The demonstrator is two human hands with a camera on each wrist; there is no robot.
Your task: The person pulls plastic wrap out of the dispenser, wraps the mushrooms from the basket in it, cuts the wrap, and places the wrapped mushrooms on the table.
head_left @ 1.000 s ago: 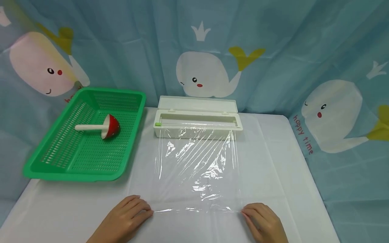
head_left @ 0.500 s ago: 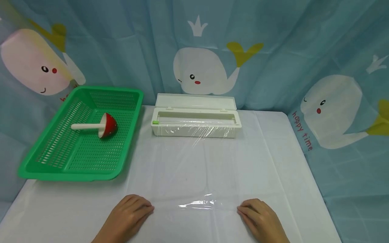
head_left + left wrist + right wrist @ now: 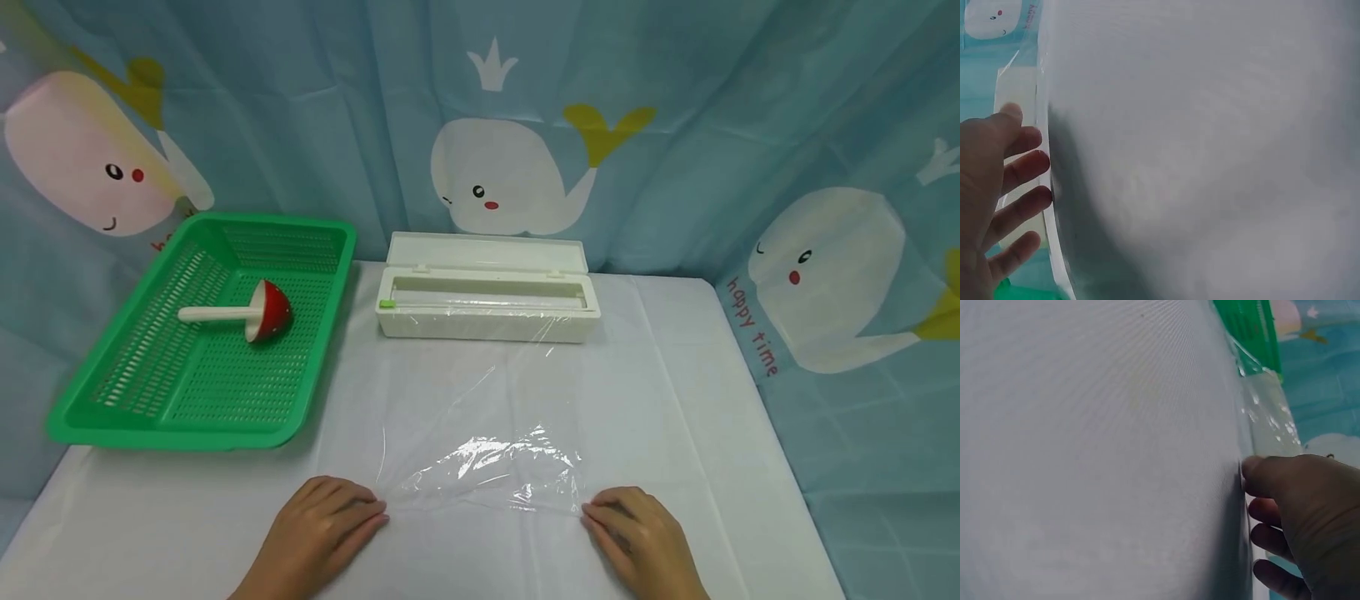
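A clear sheet of plastic wrap [image 3: 487, 454] stretches from a white wrap dispenser [image 3: 487, 323] toward the near side of the white table. At its near left corner my left hand [image 3: 318, 533] pinches the film between thumb and index finger; the left wrist view shows the other fingers [image 3: 1025, 206] spread loosely. My right hand [image 3: 641, 537] pinches the near right corner the same way, low over the cloth. Shiny creases run across the film. The dispenser's lid [image 3: 487, 252] stands raised at the back, and a green slider [image 3: 387, 304] sits at its left end.
Left of the dispenser stands a green perforated basket [image 3: 300, 417]. Inside it lies a red mushroom-shaped object with a white handle [image 3: 272, 312]. A blue curtain with whale prints [image 3: 675, 208] hangs behind and to the right of the table [image 3: 720, 500].
The film's near edge has drawn slightly toward the dispenser, and its bright creases have shifted. My hands have come a little closer together, still gripping the corners.
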